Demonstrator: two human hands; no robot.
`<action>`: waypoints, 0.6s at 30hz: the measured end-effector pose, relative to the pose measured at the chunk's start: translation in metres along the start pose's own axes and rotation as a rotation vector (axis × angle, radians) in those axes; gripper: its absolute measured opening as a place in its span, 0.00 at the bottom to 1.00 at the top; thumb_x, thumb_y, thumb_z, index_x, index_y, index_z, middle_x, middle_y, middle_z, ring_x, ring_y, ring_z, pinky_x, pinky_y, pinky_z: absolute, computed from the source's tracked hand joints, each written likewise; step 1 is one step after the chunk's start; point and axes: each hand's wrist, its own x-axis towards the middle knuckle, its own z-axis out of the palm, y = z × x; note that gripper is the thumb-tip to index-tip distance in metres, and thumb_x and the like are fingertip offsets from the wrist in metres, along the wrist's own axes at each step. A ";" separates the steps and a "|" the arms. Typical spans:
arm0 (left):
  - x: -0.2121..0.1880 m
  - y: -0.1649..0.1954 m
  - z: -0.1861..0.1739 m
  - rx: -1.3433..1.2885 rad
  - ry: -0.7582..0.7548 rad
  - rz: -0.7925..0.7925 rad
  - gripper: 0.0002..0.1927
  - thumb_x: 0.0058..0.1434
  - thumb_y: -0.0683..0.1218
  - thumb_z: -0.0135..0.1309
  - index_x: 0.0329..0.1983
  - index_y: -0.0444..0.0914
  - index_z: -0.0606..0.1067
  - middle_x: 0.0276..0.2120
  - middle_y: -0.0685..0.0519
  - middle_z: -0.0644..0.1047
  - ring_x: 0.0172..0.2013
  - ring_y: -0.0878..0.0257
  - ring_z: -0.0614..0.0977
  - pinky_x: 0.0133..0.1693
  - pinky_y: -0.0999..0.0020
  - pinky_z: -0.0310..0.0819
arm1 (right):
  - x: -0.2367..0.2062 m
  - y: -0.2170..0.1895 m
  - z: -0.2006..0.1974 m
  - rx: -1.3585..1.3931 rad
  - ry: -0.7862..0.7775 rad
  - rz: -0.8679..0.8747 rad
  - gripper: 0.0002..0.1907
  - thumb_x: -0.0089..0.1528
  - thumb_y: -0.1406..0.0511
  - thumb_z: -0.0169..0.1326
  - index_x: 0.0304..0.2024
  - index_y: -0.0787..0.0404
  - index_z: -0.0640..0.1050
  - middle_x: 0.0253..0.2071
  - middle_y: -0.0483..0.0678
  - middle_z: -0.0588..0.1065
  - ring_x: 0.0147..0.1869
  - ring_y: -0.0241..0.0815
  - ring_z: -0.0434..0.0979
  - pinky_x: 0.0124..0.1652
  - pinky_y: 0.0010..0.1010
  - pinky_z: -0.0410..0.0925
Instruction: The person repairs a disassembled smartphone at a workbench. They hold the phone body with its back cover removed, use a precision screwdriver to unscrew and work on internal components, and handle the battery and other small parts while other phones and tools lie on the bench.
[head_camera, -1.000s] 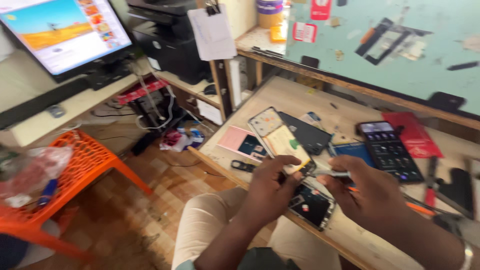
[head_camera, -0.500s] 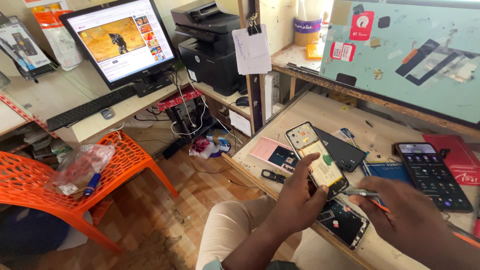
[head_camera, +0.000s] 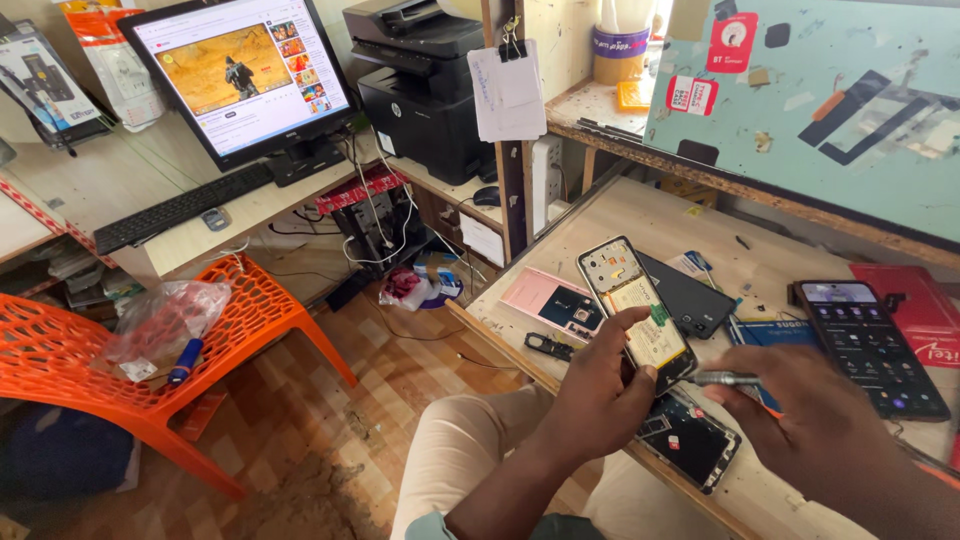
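My left hand (head_camera: 598, 392) grips an opened phone (head_camera: 633, 305) by its lower end, tilted up above the wooden bench (head_camera: 640, 220); its back is off and the yellowish battery and circuit board show. My right hand (head_camera: 815, 420) holds a thin metal screwdriver (head_camera: 722, 378) whose tip points at the phone's lower right edge. Below the hands lies a dark phone display panel (head_camera: 688, 438) at the bench's front edge. A pink back cover (head_camera: 553, 301) and a black back cover (head_camera: 690, 297) lie just beyond the held phone.
A lit phone (head_camera: 868, 340) rests on a red box (head_camera: 918, 305) at the right. A small black part (head_camera: 550, 347) lies near the bench edge. To the left stand an orange plastic chair (head_camera: 130, 350), a monitor (head_camera: 245, 75), a keyboard (head_camera: 180, 208) and a printer (head_camera: 425, 85).
My view has swung left and up, bringing the monitor and chair further in. My left hand has lifted the opened phone off the bench and tilted it up; my right hand brought the screwdriver closer.
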 end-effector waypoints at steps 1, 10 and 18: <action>0.001 0.000 0.000 -0.002 0.001 0.008 0.27 0.67 0.38 0.49 0.70 0.33 0.62 0.39 0.47 0.78 0.30 0.68 0.77 0.35 0.70 0.73 | 0.001 0.002 0.000 -0.064 0.006 -0.025 0.22 0.56 0.52 0.62 0.48 0.55 0.78 0.37 0.50 0.80 0.44 0.50 0.82 0.45 0.42 0.72; 0.002 0.003 0.001 0.008 0.002 -0.007 0.28 0.66 0.38 0.49 0.70 0.33 0.62 0.39 0.44 0.78 0.32 0.65 0.78 0.36 0.68 0.74 | -0.003 0.001 0.005 -0.174 -0.128 0.098 0.22 0.58 0.52 0.60 0.51 0.52 0.75 0.45 0.46 0.81 0.51 0.39 0.84 0.49 0.31 0.77; 0.002 0.004 0.001 0.056 0.012 0.001 0.29 0.66 0.38 0.50 0.71 0.33 0.61 0.37 0.44 0.79 0.31 0.63 0.80 0.37 0.67 0.75 | -0.003 -0.003 0.002 -0.401 -0.255 0.291 0.26 0.60 0.47 0.58 0.57 0.45 0.74 0.39 0.40 0.83 0.44 0.32 0.88 0.47 0.26 0.79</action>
